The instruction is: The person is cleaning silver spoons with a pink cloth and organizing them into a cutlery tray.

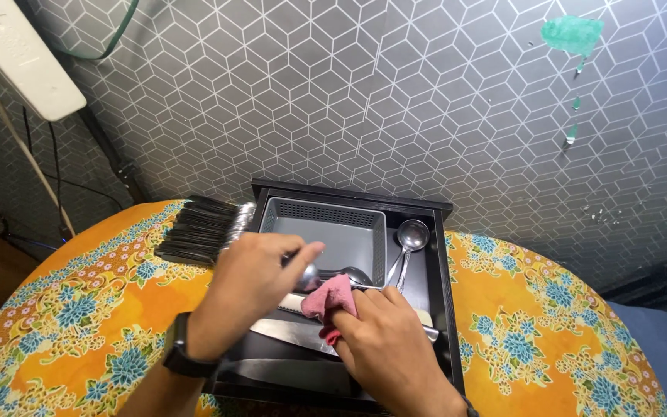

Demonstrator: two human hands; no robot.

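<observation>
A round desk (63, 324) wears an orange cloth with blue flowers. At its twelve o'clock edge lies a bundle of dark-handled cutlery (198, 228). Behind, a grey cube-patterned wall (395, 93) carries a green smear (573, 35) at two o'clock and a white power strip (21, 54) at ten o'clock.

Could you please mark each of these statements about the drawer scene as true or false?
1. The right hand presses a pink cloth. True.
2. The left hand holds a fork. False: it holds a spoon.
3. A grey basket sits in the black drawer. True.
4. The ladle lies inside the basket. False: it lies beside it.
5. The tablecloth is plain white. False: orange, floral.
</observation>
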